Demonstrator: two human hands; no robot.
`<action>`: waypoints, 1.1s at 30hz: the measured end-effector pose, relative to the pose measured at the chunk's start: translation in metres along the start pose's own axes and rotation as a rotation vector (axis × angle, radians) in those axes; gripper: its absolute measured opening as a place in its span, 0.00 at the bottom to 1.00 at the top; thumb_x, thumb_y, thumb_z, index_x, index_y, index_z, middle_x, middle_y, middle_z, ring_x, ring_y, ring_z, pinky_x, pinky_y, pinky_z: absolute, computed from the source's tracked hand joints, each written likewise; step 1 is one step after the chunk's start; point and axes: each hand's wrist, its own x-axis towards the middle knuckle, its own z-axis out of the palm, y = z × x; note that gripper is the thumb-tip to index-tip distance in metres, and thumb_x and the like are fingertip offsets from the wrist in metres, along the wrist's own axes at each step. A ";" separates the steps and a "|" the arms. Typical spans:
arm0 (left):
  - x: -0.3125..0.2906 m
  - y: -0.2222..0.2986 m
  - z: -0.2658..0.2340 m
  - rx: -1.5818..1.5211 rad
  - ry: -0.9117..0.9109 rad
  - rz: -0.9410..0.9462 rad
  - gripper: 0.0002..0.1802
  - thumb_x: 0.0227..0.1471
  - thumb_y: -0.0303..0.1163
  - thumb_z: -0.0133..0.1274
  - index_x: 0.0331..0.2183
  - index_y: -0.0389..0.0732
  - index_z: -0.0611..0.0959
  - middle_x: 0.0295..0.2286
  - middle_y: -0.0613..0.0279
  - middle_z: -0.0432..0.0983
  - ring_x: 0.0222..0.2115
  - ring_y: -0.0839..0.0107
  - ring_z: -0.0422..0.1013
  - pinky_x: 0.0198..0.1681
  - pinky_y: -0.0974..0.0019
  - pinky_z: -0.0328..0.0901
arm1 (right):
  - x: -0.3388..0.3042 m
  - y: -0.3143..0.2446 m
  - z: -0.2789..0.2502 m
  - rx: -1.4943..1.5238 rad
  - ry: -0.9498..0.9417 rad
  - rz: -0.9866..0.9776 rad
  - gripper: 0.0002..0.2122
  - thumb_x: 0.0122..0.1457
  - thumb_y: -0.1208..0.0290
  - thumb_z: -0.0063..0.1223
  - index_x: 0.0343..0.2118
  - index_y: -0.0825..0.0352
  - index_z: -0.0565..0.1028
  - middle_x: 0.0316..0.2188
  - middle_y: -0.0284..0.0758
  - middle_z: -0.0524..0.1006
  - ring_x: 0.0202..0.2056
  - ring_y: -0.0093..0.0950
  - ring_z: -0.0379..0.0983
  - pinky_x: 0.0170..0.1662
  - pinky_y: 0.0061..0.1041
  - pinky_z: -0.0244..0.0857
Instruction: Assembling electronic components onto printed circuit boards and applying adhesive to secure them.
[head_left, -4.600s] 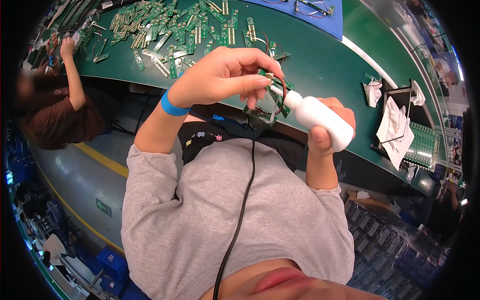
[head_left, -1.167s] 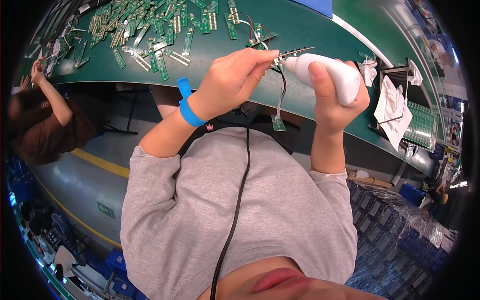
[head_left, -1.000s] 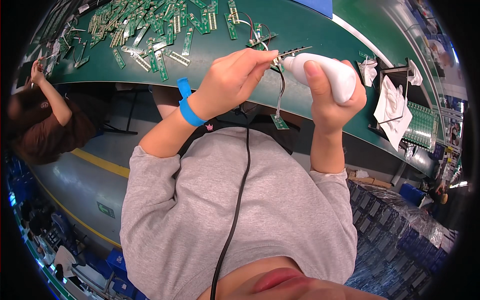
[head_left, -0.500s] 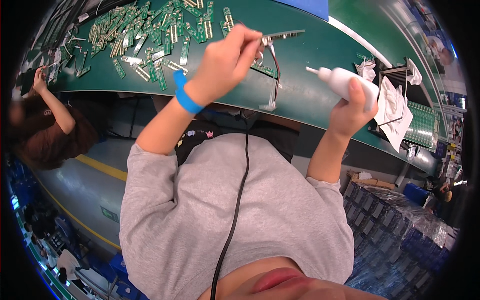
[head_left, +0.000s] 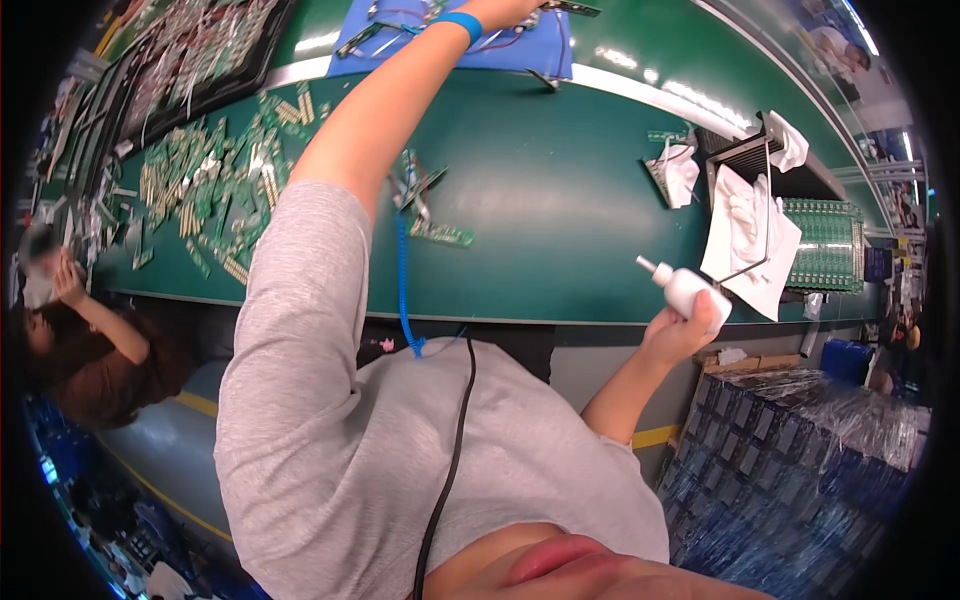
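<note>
My left arm stretches far over the bench, with a blue band on the wrist. At the picture's upper edge my left hand is closed on the end of a narrow green circuit board; its fingers are partly cut off. A wire seems to hang from this board over a blue mat. In my right hand, near the bench's front edge, is a white squeeze bottle, its thin nozzle tilted up and left. More wired boards lie on the blue mat.
Left, many loose green boards lie heaped on the green bench. A small group of boards sits mid-bench. At right stand a black rack, white tissue and a green board panel. A co-worker's hand is far left.
My left hand has moved up and away to the blue mat with the board. My right hand has lowered slightly with the bottle. The view has shifted, showing more of the bench's far side.
</note>
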 end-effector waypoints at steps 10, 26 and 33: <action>0.093 -0.100 0.011 0.610 0.302 0.388 0.12 0.42 0.36 0.48 0.32 0.43 0.75 0.28 0.52 0.71 0.32 0.55 0.67 0.35 0.59 0.61 | -0.003 0.012 0.009 -0.143 0.003 0.066 0.16 0.39 0.64 0.55 0.21 0.72 0.64 0.20 0.32 0.62 0.24 0.21 0.60 0.28 0.17 0.56; -0.160 0.055 -0.058 -0.648 -0.394 -0.259 0.09 0.49 0.34 0.42 0.30 0.38 0.70 0.19 0.62 0.73 0.18 0.75 0.70 0.20 0.76 0.62 | -0.023 0.007 0.006 0.159 -0.229 0.137 0.17 0.42 0.66 0.52 0.33 0.71 0.65 0.28 0.35 0.67 0.30 0.27 0.67 0.36 0.25 0.63; -0.256 0.000 -0.026 0.328 -0.320 -0.525 0.21 0.42 0.43 0.49 0.15 0.33 0.72 0.11 0.53 0.68 0.14 0.62 0.68 0.20 0.64 0.62 | -0.045 -0.013 0.041 0.142 -0.167 0.148 0.11 0.41 0.68 0.51 0.19 0.68 0.62 0.18 0.30 0.61 0.20 0.21 0.60 0.26 0.17 0.57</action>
